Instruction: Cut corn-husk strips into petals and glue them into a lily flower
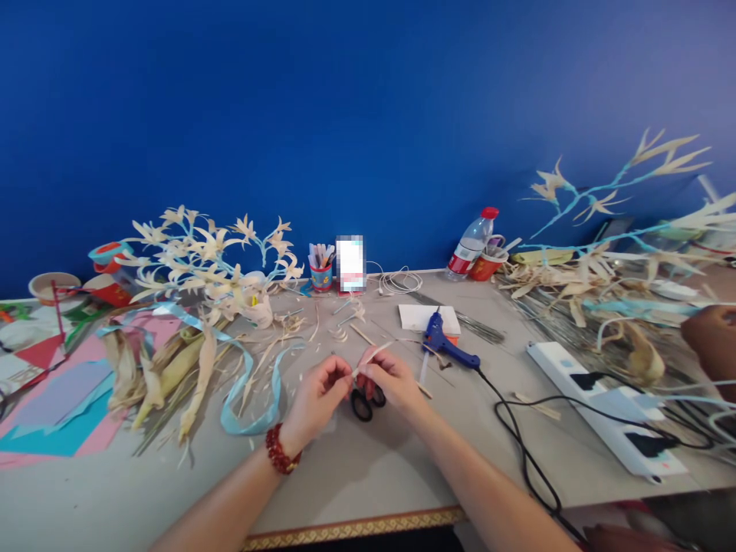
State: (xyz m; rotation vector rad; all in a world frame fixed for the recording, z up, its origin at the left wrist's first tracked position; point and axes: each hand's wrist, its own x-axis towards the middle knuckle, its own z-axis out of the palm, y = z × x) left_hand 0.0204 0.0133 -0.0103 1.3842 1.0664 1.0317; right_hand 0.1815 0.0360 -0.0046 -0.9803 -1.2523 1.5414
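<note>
My left hand (319, 395), with a red bead bracelet at the wrist, and my right hand (391, 379) meet over the middle of the grey table (356, 475). Both pinch a thin pale strip of dried husk (371, 356) that points up to the right. Black-handled scissors (366, 402) lie on the table just under my hands. A blue glue gun (445, 346) rests a little to the right, its black cord running toward the white power strip (603, 406).
Husk flowers on blue stems (212, 261) stand at left, loose husks and a light blue ribbon (253, 391) beside them. Coloured paper (57, 399) covers the far left. A water bottle (471, 245), pen cup (320, 268) and more husk branches (609, 199) line the back. Another person's hand (710, 337) shows at right.
</note>
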